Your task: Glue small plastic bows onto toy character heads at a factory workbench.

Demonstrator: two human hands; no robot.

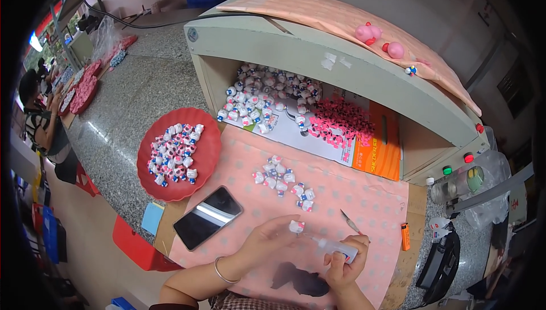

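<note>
Between the fingertips of my left hand [266, 239] is a small white figurine [296, 226] with pink and blue parts. My right hand [346, 267] is closed around a small translucent squeeze bottle [339, 250], its thin nozzle pointing left, close to the figurine. A slim tool with a pointed dark tip [349, 221] reaches up beside my right fingers; I cannot tell whether it lies on the cloth or is in the hand. Several similar figurines [280, 177] stand in a loose group beyond my hands on the pink dotted cloth [239, 156].
A red scalloped tray [211, 156] of figurines sits left, near a black phone [208, 217]. Behind, a cream cabinet [250, 34] shelters more figurines and many small pink pieces [341, 119]. An orange lighter [405, 236] lies right. A dark cloth [301, 280] lies below my hands.
</note>
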